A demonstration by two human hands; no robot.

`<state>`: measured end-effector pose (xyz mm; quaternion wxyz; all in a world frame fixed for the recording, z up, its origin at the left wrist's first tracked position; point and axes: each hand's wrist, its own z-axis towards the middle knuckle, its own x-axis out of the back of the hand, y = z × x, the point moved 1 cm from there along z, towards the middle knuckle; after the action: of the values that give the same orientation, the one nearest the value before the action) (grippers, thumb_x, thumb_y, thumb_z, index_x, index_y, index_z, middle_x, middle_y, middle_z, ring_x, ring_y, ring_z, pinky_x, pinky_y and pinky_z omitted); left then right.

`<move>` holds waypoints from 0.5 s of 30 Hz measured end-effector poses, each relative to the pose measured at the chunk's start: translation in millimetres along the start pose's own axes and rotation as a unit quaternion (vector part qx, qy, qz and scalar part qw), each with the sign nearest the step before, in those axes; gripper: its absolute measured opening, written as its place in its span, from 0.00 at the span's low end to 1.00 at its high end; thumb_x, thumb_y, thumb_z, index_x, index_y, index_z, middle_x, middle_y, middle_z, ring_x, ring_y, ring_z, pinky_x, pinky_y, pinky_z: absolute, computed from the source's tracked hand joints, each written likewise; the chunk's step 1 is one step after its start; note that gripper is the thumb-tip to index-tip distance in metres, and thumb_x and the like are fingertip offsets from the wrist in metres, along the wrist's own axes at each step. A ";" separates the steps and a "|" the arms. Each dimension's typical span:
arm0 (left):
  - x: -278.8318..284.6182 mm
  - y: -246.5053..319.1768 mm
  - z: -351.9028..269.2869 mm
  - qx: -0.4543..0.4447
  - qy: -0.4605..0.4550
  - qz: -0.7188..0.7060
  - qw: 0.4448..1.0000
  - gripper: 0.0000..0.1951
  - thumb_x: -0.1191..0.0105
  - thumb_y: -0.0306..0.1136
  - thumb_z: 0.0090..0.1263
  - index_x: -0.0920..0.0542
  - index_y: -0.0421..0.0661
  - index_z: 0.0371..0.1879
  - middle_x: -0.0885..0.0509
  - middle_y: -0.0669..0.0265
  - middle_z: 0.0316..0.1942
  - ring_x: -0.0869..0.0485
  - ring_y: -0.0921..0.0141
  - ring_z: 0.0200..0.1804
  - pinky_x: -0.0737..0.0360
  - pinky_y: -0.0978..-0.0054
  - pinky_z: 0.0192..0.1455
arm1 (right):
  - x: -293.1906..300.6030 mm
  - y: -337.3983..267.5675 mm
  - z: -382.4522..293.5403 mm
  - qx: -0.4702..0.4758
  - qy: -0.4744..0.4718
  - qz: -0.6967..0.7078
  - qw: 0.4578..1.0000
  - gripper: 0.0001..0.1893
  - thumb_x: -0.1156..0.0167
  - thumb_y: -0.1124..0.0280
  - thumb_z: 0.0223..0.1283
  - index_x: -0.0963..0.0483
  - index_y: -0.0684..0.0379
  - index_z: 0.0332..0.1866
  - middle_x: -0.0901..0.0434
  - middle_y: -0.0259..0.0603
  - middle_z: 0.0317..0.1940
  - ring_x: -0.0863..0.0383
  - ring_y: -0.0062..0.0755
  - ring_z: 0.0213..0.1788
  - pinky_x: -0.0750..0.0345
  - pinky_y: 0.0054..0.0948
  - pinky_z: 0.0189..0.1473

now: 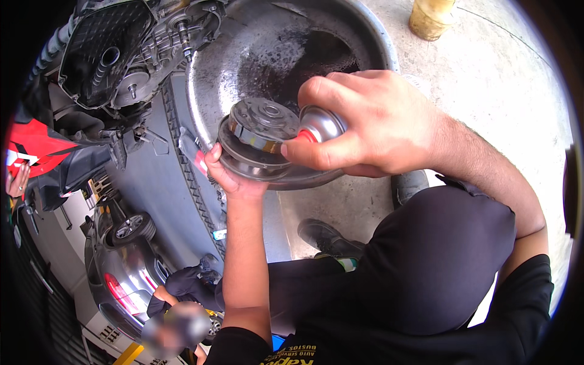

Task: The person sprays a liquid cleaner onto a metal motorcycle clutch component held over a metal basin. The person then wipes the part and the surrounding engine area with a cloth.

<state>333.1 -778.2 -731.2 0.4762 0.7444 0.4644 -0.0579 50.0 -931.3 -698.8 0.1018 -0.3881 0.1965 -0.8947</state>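
My left hand (230, 175) holds up a round metal clutch assembly (264, 123), with a drum on top of a wider pulley disc, tilted over the rim of a large metal basin (388, 41). Dark wet liquid lies in the basin's bottom. My right hand (365, 123) grips an aerosol can (324, 123) with a red nozzle collar, pointed at the drum from the right; the fingers hide most of the can. A rubber drive belt (175, 123) lies on the floor left of the basin, beside a clear plastic bag with red on it (194, 150).
An open scooter transmission case (109, 59) with exposed shafts stands at the upper left. A yellowish bucket (431, 18) is on the floor at the top right. Another person (178, 292) crouches near a grey car (127, 269); someone's hand (18, 180) touches the red bodywork at far left.
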 end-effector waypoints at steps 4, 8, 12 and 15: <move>-8.2 8.5 7.6 0.033 0.032 0.087 0.995 0.35 0.47 0.52 0.65 0.21 0.43 0.69 0.16 0.51 0.65 0.17 0.49 0.66 0.23 0.47 0.74 | 6.2 -0.3 -5.5 -0.027 -0.071 0.016 0.997 0.35 0.22 0.68 0.39 0.24 0.34 0.59 0.25 0.43 0.53 0.13 0.43 0.44 0.13 0.40 0.38; -33.5 35.2 17.4 0.079 0.033 0.422 0.903 0.44 0.38 0.40 0.61 0.38 0.58 0.81 0.23 0.54 0.66 0.20 0.56 0.67 0.22 0.46 0.71 | 35.9 9.7 -34.4 -0.112 -0.068 0.038 0.991 0.41 0.23 0.77 0.37 0.24 0.45 0.66 0.22 0.47 0.56 0.12 0.48 0.50 0.12 0.42 0.43; -31.8 64.4 30.2 0.026 -0.004 0.677 0.736 0.47 0.30 0.37 0.56 0.34 0.58 0.81 0.27 0.53 0.68 0.24 0.54 0.71 0.27 0.53 0.76 | 58.5 18.5 -76.4 -0.172 0.079 0.040 0.981 0.41 0.27 0.82 0.41 0.26 0.54 0.69 0.21 0.50 0.57 0.15 0.49 0.57 0.16 0.44 0.57; -40.5 77.1 35.7 -0.040 -0.067 0.814 0.576 0.48 0.26 0.36 0.52 0.30 0.58 0.79 0.30 0.55 0.70 0.27 0.53 0.73 0.32 0.57 0.81 | 63.8 23.4 -132.8 -0.285 0.140 0.014 0.948 0.43 0.27 0.82 0.50 0.34 0.54 0.75 0.22 0.54 0.61 0.21 0.48 0.65 0.20 0.47 0.64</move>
<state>380.6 -840.1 -678.6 0.3825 0.7838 -0.3675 0.3228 -90.1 -937.6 -749.6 -0.0287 -0.2689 0.4612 -0.8451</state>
